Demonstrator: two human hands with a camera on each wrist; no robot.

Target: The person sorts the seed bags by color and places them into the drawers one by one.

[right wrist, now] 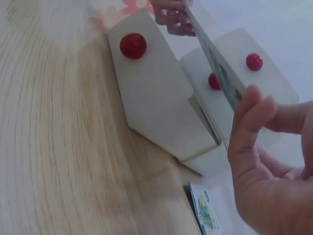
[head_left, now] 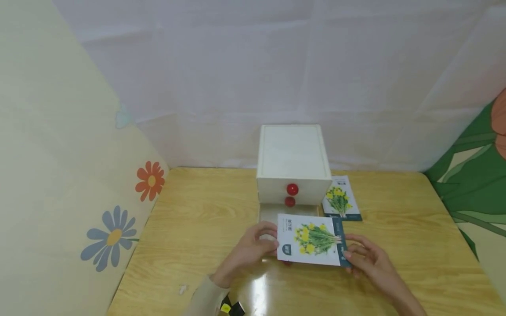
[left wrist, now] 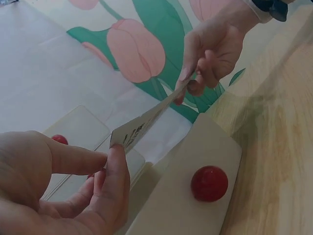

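A flat white seed packet (head_left: 312,240), printed with a bunch of yellow-flowered greens and a dark band, is held up between both hands. My left hand (head_left: 253,248) pinches its left edge between thumb and fingers. At the dark-banded right edge, my right hand (head_left: 369,259) pinches it the same way. Both wrist views catch the packet (left wrist: 146,120) nearly edge-on. Beneath it a drawer (left wrist: 181,196) is pulled out of the small white cabinet (head_left: 292,151). The packet covers much of that drawer in the head view, and its contents cannot be made out.
A second similar packet (head_left: 341,199) lies on the wooden table (head_left: 197,210), beside the cabinet's right side. Red knobs (head_left: 292,189) stick out from the drawer fronts. White cloth (head_left: 237,79) hangs behind, and flower-printed panels (head_left: 59,175) flank the table.
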